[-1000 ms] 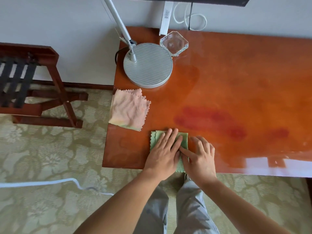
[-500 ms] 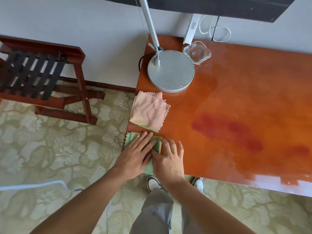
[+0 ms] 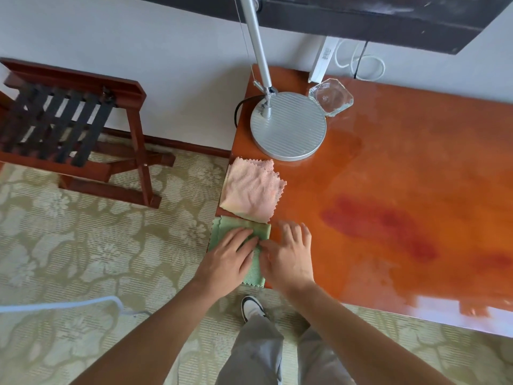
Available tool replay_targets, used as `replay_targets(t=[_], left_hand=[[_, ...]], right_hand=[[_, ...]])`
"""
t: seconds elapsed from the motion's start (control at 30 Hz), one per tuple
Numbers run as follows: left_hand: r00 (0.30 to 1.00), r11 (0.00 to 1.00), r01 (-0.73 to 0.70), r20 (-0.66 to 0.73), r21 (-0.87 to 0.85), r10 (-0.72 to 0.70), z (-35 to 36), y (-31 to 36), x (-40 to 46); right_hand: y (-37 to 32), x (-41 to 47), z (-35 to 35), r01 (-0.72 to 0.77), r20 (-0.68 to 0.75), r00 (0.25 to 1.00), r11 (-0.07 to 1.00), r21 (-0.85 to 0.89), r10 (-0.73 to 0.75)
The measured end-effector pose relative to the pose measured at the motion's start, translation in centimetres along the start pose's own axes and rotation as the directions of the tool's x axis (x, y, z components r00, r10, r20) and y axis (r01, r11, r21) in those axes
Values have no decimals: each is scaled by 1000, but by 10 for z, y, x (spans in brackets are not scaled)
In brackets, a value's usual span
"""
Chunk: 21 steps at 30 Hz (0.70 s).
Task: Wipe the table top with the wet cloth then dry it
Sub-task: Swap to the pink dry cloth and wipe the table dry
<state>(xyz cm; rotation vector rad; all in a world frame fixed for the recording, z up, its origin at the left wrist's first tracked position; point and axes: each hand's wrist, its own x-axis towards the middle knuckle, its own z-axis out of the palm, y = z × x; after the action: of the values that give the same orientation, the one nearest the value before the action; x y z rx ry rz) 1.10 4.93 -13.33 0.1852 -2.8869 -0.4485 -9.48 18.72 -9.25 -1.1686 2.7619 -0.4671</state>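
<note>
Pressing flat on the green cloth (image 3: 258,230), the left hand (image 3: 227,259) lay with straight fingers spread across it, its grip released rather than curled round the fabric. The right hand (image 3: 288,257) rested just beside it, thumb touching the cloth's right edge and the remaining fingers stretched out, relaxed, on the bare wood; that grip was released too. The cloth sat folded at the near left corner of the orange counter (image 3: 402,168), its left and near edges hanging slightly past the counter's rim. Directly behind it, touching or nearly touching, lay a folded pink cloth (image 3: 251,190) along the left edge. Farther back stood the round ribbed base of a silver lamp (image 3: 288,126), with a clear glass ashtray (image 3: 331,96) just beside it on the right. Darker red patches marked the glossy top toward the right. On the patterned carpet (image 3: 83,245) to the left stood a wooden folding rack (image 3: 69,126) with black straps. Grey trousers and a white shoe (image 3: 251,307) showed below the counter's edge.
</note>
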Motion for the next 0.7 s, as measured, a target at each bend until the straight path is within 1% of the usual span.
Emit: replay_targets(t=[0.07,0.13,0.27,0.4,0.47,0.6,0.7], left_hand=[[1000,999,24,7,-41,-24,-2,-2,1],[999,997,48,26,-65,-46,-4,-1,2],[992,990,107,81,-93,-99,-8,-1,6],[989,989,112,104,-97,-102,-9,-4,9],[990,989,113,95,-91,-104,-8,-1,8],[990,989,133,61,-60,-130,-10,7,10],[988,989,147,55,-20,-146,-11,13,16]], right_hand=[[-1,23,-6,-34,-20,999,996,76,36],[-7,53,-8,-29,9,1000,994,106,28],[-24,114,2,59,197,978,996,72,-72],[-17,130,20,147,368,921,989,-27,-127],[-1,122,22,156,369,921,987,-49,-127],[42,97,7,56,311,949,998,-18,-47],[69,68,-8,46,294,955,998,-32,-34]])
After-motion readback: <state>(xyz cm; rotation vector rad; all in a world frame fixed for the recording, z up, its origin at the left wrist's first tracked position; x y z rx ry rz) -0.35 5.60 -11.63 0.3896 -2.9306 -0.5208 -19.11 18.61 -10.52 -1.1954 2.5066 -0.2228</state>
